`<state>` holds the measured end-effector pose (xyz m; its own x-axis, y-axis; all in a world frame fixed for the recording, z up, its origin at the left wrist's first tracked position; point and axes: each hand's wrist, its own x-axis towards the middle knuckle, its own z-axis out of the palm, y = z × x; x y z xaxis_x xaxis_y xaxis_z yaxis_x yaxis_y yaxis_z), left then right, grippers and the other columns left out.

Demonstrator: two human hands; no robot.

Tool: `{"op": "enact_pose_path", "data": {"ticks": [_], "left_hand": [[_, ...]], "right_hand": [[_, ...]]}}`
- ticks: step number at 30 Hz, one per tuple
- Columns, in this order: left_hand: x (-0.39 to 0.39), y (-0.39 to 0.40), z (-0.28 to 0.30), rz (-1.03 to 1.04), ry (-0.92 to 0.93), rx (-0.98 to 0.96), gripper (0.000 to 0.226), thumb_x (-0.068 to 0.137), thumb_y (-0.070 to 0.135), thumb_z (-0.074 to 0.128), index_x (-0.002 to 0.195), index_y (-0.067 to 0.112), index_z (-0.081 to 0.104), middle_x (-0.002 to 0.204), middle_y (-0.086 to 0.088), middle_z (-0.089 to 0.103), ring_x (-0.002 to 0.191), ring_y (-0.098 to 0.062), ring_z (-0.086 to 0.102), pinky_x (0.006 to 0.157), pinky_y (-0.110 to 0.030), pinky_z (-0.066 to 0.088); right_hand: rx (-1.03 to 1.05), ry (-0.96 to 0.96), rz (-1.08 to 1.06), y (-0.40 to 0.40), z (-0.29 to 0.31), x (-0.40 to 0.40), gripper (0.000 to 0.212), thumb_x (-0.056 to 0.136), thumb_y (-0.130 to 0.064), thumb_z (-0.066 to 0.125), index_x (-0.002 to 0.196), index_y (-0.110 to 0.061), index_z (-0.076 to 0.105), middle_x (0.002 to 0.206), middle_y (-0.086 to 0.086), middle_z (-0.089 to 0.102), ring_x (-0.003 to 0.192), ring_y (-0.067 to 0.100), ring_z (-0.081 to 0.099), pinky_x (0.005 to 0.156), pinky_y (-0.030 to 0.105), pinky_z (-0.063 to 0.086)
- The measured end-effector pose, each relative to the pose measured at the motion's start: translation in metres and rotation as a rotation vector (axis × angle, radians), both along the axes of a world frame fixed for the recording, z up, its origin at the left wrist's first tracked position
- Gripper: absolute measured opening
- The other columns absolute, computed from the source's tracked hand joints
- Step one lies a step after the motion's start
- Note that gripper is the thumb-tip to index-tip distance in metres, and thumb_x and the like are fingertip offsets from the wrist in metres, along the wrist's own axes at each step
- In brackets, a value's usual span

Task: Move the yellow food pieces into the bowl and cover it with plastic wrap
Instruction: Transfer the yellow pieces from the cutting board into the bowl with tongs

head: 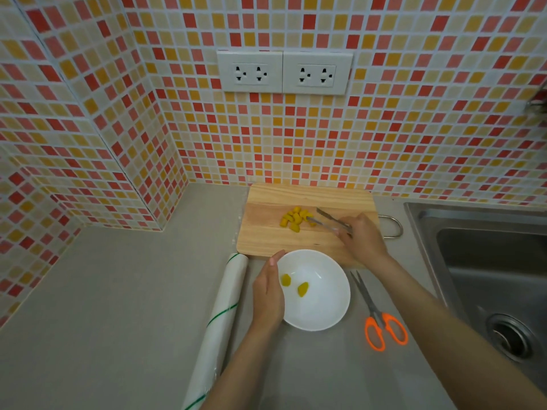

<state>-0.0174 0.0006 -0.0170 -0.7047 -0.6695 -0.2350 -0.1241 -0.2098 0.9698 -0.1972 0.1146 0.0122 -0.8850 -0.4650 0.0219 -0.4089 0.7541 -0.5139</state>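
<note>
A small heap of yellow food pieces [293, 220] lies on a wooden cutting board [266, 232] against the tiled wall. My right hand [362, 239] grips metal tongs [327, 221] whose open tips reach into the right side of the heap. In front of the board stands a white bowl [322, 309] with two yellow pieces [294, 284] inside. My left hand [268, 294] rests flat against the bowl's left rim, fingers together. A roll of plastic wrap [220, 321] lies on the counter left of the bowl.
Orange-handled scissors [377, 318] lie on the grey counter right of the bowl. A steel sink [488, 261] takes up the right side. A wire handle [395, 227] sticks out beside the board's right edge. Two wall sockets [284, 73] sit above.
</note>
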Motion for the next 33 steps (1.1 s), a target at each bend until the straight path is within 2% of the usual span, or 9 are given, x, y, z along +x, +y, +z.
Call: {"op": "enact_pose_path", "data": {"ticks": [3, 8, 14, 18, 21, 25, 27, 30, 33], "left_hand": [[0.0, 0.0, -0.001, -0.004, -0.002, 0.003, 0.036, 0.1, 0.034, 0.029, 0.106, 0.037, 0.064, 0.11, 0.018, 0.066, 0.102, 0.007, 0.058, 0.079, -0.012, 0.044], [0.0, -0.001, -0.001, -0.011, -0.01, -0.003, 0.036, 0.099, 0.036, 0.029, 0.104, 0.04, 0.064, 0.108, 0.023, 0.066, 0.097, 0.014, 0.059, 0.073, -0.004, 0.046], [0.0, -0.001, -0.001, -0.005, -0.008, -0.002, 0.036, 0.1, 0.036, 0.029, 0.104, 0.039, 0.065, 0.105, 0.022, 0.066, 0.098, 0.01, 0.059, 0.078, -0.012, 0.045], [0.0, 0.0, -0.001, -0.003, 0.011, 0.001, 0.037, 0.1, 0.034, 0.03, 0.111, 0.032, 0.065, 0.111, 0.018, 0.065, 0.104, 0.003, 0.057, 0.083, -0.017, 0.045], [-0.001, 0.0, 0.0, -0.001, 0.02, 0.009, 0.038, 0.1, 0.033, 0.03, 0.113, 0.029, 0.065, 0.112, 0.013, 0.066, 0.105, -0.001, 0.058, 0.086, -0.02, 0.046], [0.0, 0.001, 0.002, -0.01, 0.017, -0.006, 0.036, 0.1, 0.033, 0.029, 0.103, 0.036, 0.065, 0.101, 0.019, 0.067, 0.088, 0.014, 0.061, 0.07, -0.005, 0.046], [0.001, 0.001, 0.004, -0.007, 0.012, -0.012, 0.035, 0.1, 0.033, 0.029, 0.1, 0.039, 0.064, 0.099, 0.021, 0.066, 0.087, 0.014, 0.061, 0.068, -0.005, 0.045], [0.001, 0.002, 0.003, -0.003, 0.015, 0.0, 0.036, 0.1, 0.034, 0.029, 0.106, 0.035, 0.064, 0.106, 0.015, 0.066, 0.097, 0.004, 0.06, 0.077, -0.015, 0.046], [0.001, 0.002, 0.003, -0.003, 0.015, -0.015, 0.035, 0.099, 0.036, 0.029, 0.104, 0.039, 0.064, 0.105, 0.022, 0.064, 0.095, 0.01, 0.058, 0.071, -0.007, 0.044]], "right_hand": [[0.033, -0.014, -0.039, -0.016, -0.017, 0.003, 0.024, 0.089, -0.022, 0.057, 0.107, -0.009, 0.066, 0.105, 0.019, 0.054, 0.093, 0.038, 0.057, 0.072, 0.037, 0.045], [-0.014, 0.021, -0.071, -0.019, -0.027, 0.008, 0.021, 0.09, -0.022, 0.054, 0.102, -0.013, 0.069, 0.096, 0.013, 0.054, 0.086, 0.031, 0.056, 0.065, 0.032, 0.039], [-0.141, 0.087, -0.051, 0.003, -0.015, 0.02, 0.023, 0.089, -0.015, 0.058, 0.108, -0.009, 0.069, 0.09, 0.015, 0.058, 0.081, 0.03, 0.056, 0.066, 0.035, 0.044], [-0.276, 0.154, 0.028, 0.028, 0.007, 0.049, 0.023, 0.086, -0.009, 0.062, 0.108, -0.008, 0.07, 0.082, 0.009, 0.059, 0.071, 0.022, 0.056, 0.063, 0.027, 0.041], [-0.281, 0.143, 0.149, 0.049, 0.017, 0.078, 0.025, 0.084, -0.009, 0.065, 0.108, -0.012, 0.07, 0.079, 0.001, 0.056, 0.068, 0.011, 0.053, 0.061, 0.014, 0.036], [-0.187, 0.072, 0.221, 0.064, 0.021, 0.1, 0.033, 0.083, -0.016, 0.067, 0.116, -0.017, 0.066, 0.077, -0.015, 0.042, 0.069, -0.004, 0.046, 0.06, 0.009, 0.032], [-0.181, 0.074, 0.221, 0.066, 0.025, 0.101, 0.035, 0.083, -0.015, 0.067, 0.117, -0.018, 0.065, 0.076, -0.014, 0.04, 0.067, -0.003, 0.045, 0.061, 0.009, 0.032], [-0.209, 0.105, 0.199, 0.065, 0.031, 0.094, 0.037, 0.082, -0.014, 0.067, 0.119, -0.019, 0.064, 0.076, -0.013, 0.041, 0.065, -0.002, 0.044, 0.06, 0.009, 0.032], [-0.181, 0.143, 0.138, 0.055, 0.031, 0.075, 0.036, 0.084, -0.016, 0.066, 0.119, -0.015, 0.064, 0.081, 0.001, 0.05, 0.067, 0.007, 0.046, 0.06, 0.017, 0.035]]}}
